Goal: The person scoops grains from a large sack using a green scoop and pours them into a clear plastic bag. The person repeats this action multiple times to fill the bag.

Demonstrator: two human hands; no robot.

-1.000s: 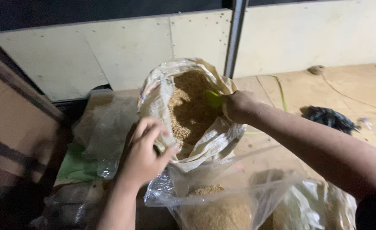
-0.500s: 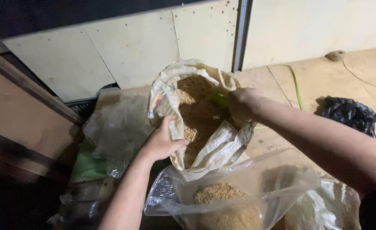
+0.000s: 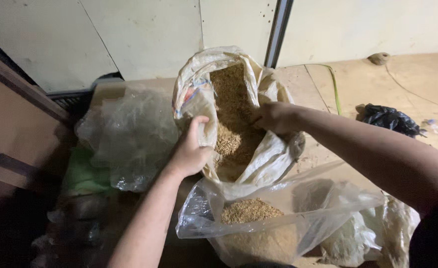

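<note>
Looked like a storeroom or back shed rather than anybody's kitchen. Plain pale panel walls [image 3: 144, 34] with a dark metal post [image 3: 278, 30], bare plywood floor [image 3: 417, 84], and a big woven sack [image 3: 238, 104] of loose grain next to a clear plastic bag [image 3: 278, 218] of the same stuff. Crumpled plastic sheeting [image 3: 129, 134] was piled around too.

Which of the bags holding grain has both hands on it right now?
The tall woven sack at the back: the left hand grips its rim and the right hand reaches inside. The clear plastic bag in front is untouched.
</note>
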